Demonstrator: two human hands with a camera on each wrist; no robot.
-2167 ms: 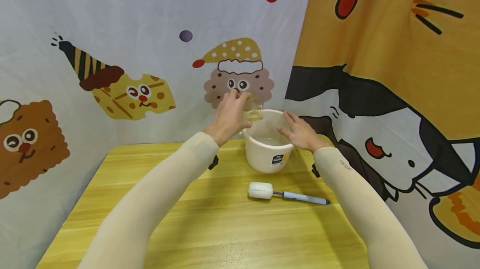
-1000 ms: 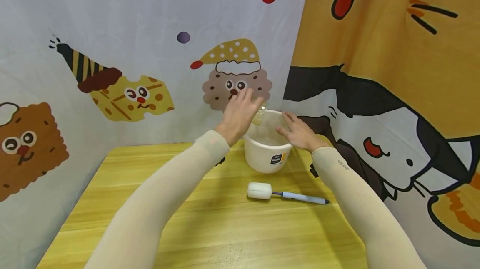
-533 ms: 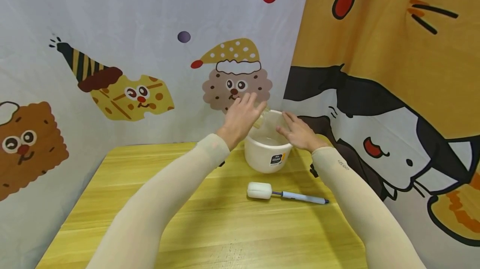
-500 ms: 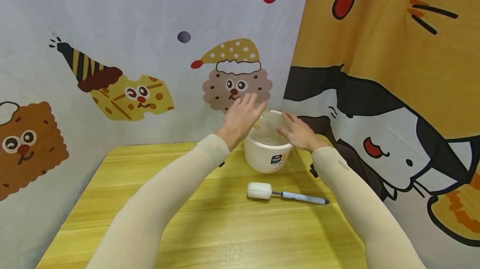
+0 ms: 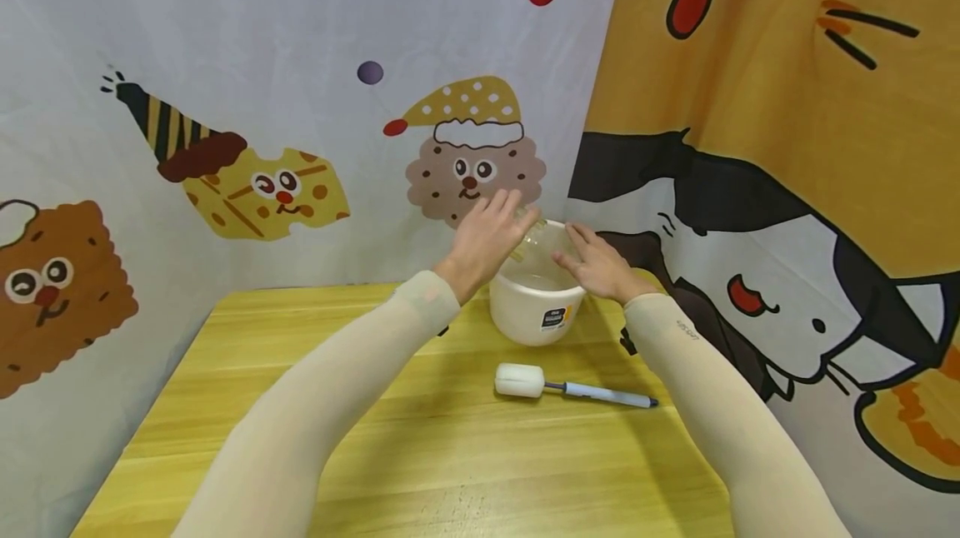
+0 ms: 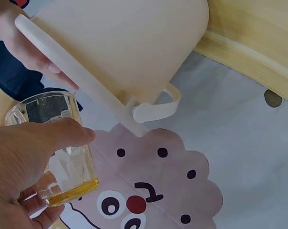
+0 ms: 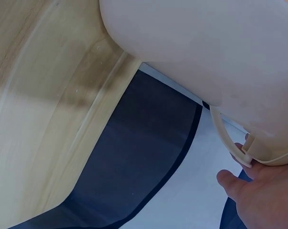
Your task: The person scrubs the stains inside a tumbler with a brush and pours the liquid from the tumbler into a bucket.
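My left hand grips a clear drinking glass, thumb on one side and fingers on the other. The glass is tipped over the left side of a white plastic bucket, its mouth pointing into the bucket. An amber band shows at the glass's base end; whether it is liquid or tinted glass I cannot tell. On the bucket's right rim rests my right hand, fingers fairly straight, beside the handle in the right wrist view. The bucket stands upright; its bottom is mostly hidden inside.
In front of the bucket a sponge brush with a pale blue handle lies on the wooden table. Close behind the table hangs a white printed curtain, and an orange, black and white one on the right.
My left hand has moved a little right and lower, tipping the glass further over the bucket. Less of the glass shows from above now. The right hand stays on the rim.
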